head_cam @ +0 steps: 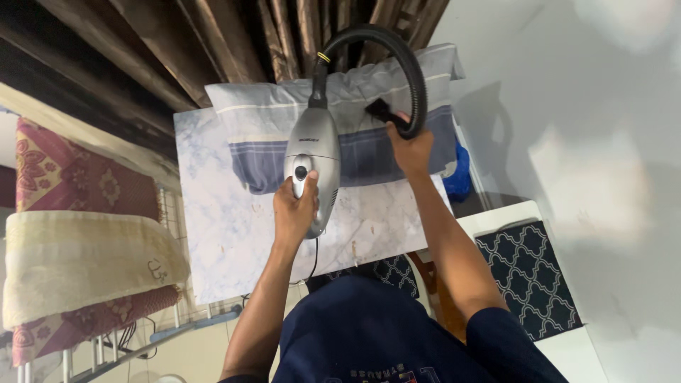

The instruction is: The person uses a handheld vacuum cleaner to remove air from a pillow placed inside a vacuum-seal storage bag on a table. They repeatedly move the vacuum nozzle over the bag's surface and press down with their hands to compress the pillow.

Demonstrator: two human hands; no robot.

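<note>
Head view, looking down along my own arms. The largest surface was the marble-patterned tabletop (pixel 234 241), pale grey-white with faint brown marks, which filled the middle of the view; dark brown curtains (pixel 213 42) hung behind it and a plain light wall (pixel 582 142) stood to its right. To the left, folded fabrics (pixel 78 241) in red floral and cream lay draped over a white drying rack (pixel 106 354). At the lower right, a navy mat with a white lattice pattern (pixel 528 276) lay on the floor. At the far edge of the tabletop rested the pillow (pixel 369 135), its case grey-white with a broad blue band, and a blue object (pixel 460 174) showed just beside its right corner. Over the pillow and the tabletop I held the handheld vacuum (pixel 316 156), a silver-grey body with its narrow end toward the curtains. From that end its black hose (pixel 404 57) rose and arched to the right, then curved down to the black nozzle (pixel 379 110), which sat against the pillow's upper band. A thin black cord (pixel 313 259) dropped from the vacuum's near end across the tabletop. My left hand (pixel 294 213) was wrapped around the vacuum's handle, fingers clamped on it, thumb up near the round switch. My right hand (pixel 411 149) was closed around the lower end of the hose, just behind the nozzle, fingers curled tight on it.
</note>
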